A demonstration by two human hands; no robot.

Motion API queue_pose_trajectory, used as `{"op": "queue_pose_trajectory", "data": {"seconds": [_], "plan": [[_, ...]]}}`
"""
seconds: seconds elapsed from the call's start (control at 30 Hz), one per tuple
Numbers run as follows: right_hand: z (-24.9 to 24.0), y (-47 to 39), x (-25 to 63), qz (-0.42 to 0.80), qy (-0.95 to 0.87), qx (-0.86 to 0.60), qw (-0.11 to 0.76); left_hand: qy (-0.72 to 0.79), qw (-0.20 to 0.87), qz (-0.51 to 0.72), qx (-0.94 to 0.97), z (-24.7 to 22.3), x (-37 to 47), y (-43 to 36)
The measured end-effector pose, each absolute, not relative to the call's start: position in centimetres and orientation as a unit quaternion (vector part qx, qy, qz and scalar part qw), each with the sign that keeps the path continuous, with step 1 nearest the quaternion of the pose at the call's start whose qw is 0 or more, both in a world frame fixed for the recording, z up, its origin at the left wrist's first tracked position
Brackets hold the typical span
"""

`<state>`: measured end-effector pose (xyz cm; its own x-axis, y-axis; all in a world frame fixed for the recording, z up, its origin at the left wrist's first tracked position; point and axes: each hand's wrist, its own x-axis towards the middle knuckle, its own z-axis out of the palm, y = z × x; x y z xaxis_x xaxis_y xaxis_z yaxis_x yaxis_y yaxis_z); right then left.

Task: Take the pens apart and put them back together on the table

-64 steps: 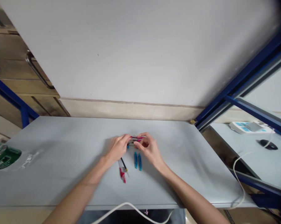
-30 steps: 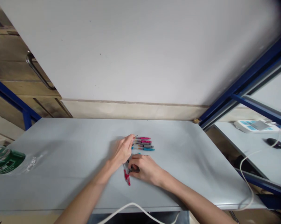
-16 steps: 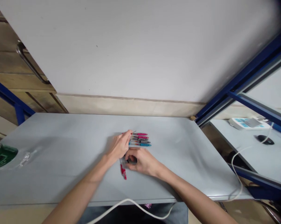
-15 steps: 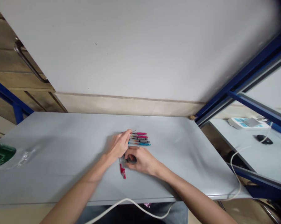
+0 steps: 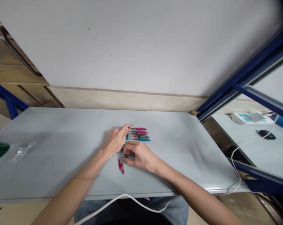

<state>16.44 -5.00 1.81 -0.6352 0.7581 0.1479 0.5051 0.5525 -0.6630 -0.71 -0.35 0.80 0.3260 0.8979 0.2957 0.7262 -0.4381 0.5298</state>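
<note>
Several clear-barrelled pens lie side by side with their coloured ends to the right: pink pens, a grey pen and a blue pen. My left hand is closed over their left ends. From its fingertips juts a thin, pointed pen refill with a bit of red. Just below the row, my right hand has its thumb and fingers curled into a ring, and what they pinch is hidden. A clear pen with a red end lies between my hands, its upper end covered by my left hand.
A grey table stands against a white wall. At its left is a green-labelled clear bottle. A white cable crosses the front edge. Beyond the blue frame are a black mouse and a white device.
The camera view has shifted slightly, so everything sits a little higher in the picture. Both hands keep nearly the same pose beside the pens.
</note>
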Motion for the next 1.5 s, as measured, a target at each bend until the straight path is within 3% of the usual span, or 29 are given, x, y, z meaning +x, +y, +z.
{"op": "queue_pose_trajectory", "data": {"seconds": [0.53,0.67,0.83,0.93,1.3,1.5], "plan": [[2.8,-5.3,16.6,0.386,-0.8,-0.377,0.265,0.521,0.148,0.276,0.794,0.8,-0.9,-0.1],[2.9,-5.0,16.5,0.477,-0.735,-0.371,0.309,0.513,0.16,0.286,0.793,0.6,-1.0,-0.1],[2.8,-4.5,16.5,0.685,-0.55,-0.325,0.351,0.507,0.186,0.286,0.792,0.5,-0.9,-0.1],[2.8,-4.2,16.8,0.729,-0.487,-0.297,0.378,0.513,0.186,0.279,0.79,0.8,-0.8,-0.2],[3.0,-3.9,17.1,0.734,-0.493,-0.3,0.359,0.508,0.194,0.271,0.795,0.8,-0.8,-0.3],[2.3,-4.3,17.1,0.631,-0.61,-0.352,0.325,0.522,0.149,0.271,0.795,0.6,-0.9,0.0]]}}
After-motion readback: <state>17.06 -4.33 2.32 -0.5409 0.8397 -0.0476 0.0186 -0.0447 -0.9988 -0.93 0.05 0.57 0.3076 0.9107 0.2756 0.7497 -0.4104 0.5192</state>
